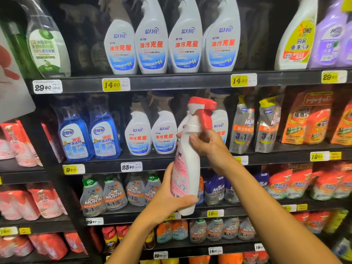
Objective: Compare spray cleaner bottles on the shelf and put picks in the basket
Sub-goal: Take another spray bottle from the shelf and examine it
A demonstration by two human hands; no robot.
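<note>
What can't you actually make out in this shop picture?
- Basket: nowhere in the head view.
- Held spray bottle: its label faces away, and the left hand and right hand cover parts.
- Price tag behind the right wrist: mostly hidden.
- Small print on the shelf tags: too small and blurred.
- Top-shelf bottle nozzles: cut off by the upper edge.
</note>
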